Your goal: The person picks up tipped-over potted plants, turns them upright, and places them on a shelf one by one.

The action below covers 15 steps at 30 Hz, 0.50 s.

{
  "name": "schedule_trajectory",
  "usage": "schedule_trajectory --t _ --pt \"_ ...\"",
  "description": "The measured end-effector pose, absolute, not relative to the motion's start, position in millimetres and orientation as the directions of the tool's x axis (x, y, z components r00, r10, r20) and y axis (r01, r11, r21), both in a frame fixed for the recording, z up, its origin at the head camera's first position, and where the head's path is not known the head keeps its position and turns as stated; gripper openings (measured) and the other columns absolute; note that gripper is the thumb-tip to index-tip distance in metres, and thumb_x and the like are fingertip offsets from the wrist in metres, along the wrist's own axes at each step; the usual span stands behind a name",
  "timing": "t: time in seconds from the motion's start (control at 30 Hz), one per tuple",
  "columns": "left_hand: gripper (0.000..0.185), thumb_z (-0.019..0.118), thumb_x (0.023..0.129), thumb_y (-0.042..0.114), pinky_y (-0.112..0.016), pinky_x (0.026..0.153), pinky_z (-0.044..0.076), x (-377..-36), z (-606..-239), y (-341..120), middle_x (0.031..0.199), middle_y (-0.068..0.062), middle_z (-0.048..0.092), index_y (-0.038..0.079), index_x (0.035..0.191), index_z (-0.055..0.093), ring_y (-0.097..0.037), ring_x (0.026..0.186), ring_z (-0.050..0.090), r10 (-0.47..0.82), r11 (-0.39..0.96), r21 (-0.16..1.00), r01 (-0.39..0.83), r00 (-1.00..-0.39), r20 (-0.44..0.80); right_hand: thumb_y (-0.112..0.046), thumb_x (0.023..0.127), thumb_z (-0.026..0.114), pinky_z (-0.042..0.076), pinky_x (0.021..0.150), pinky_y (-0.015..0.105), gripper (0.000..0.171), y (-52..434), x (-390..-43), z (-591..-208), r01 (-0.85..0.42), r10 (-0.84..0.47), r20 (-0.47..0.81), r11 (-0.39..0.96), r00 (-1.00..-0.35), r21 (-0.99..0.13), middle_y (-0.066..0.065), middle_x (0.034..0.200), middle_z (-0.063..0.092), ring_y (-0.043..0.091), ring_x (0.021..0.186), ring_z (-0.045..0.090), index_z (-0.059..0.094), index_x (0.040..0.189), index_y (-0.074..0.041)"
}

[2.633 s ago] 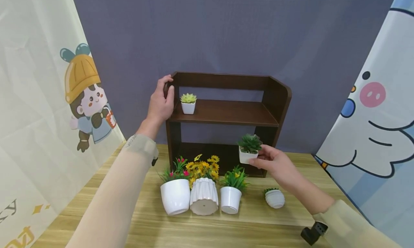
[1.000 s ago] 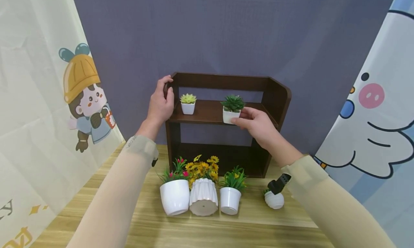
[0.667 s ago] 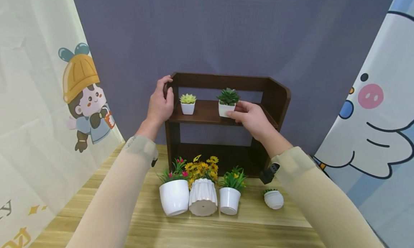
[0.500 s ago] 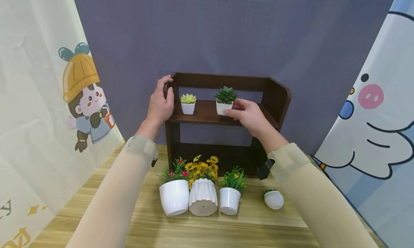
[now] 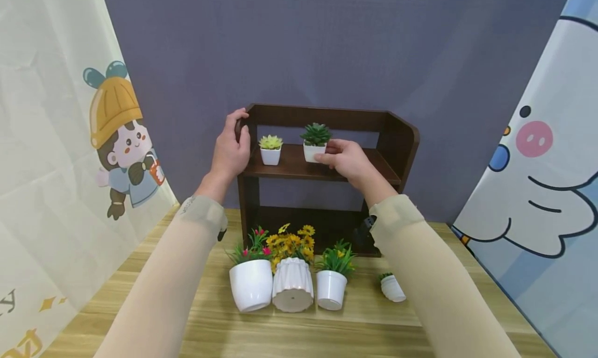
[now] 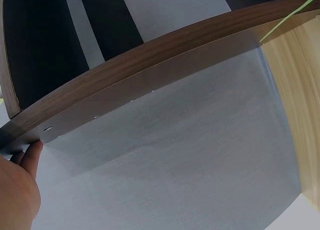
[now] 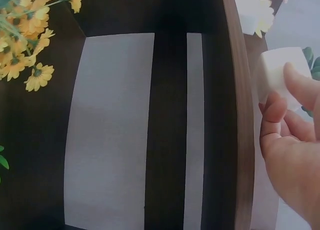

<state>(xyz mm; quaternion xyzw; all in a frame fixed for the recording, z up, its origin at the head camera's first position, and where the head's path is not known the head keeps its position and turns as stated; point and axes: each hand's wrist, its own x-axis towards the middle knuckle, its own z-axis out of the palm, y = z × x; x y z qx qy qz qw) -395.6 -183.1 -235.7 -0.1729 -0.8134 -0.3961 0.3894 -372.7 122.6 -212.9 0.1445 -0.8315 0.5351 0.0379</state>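
The green succulent pot (image 5: 315, 145) has been carried leftward along the upper shelf (image 5: 345, 167), pinched by the right hand (image 5: 347, 160); the shelf's side is gripped by the left hand (image 5: 230, 151).

1. We get bright, even light in the head view, with soft shadows only under the shelf (image 5: 327, 166) boards.
2. Edges bend a bit there, typical wide-angle lens.
3. Left wrist view curves the shelf (image 6: 150, 65) edge heavily.
4. Right wrist view has the hand (image 7: 295, 155) soft and blurry, and the pot (image 7: 277, 75) washed out.
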Motion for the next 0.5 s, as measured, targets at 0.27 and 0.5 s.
schedule_trajectory --t 0.27,0.5 --pt "0.042 0.038 0.118 0.029 -0.048 0.077 0.047 -396 -239 -184 0.176 0.003 0.043 0.018 0.158 0.045 -0.037 0.080 0.056 -0.028 0.621 0.514 0.591 -0.639 0.769 -0.021 0.106 0.075 0.052 0.095 0.035 0.062 122 -386 -216 -0.276 -0.221 0.201 0.392 -0.954 -0.878 0.020 0.156 0.061 0.028 0.125 0.060 0.053 0.158 0.002" --pt "0.042 0.037 0.118 0.028 -0.042 0.073 0.043 -397 -238 -186 0.176 0.001 0.044 0.016 0.158 0.045 -0.029 0.070 0.048 -0.021 0.632 0.494 0.598 -0.623 0.782 -0.022 0.106 0.074 0.046 0.123 0.050 0.074 120 -388 -218 -0.251 -0.221 0.166 0.441 -0.961 -0.862 0.021 0.166 0.052 0.034 0.151 0.052 0.040 0.167 0.002"
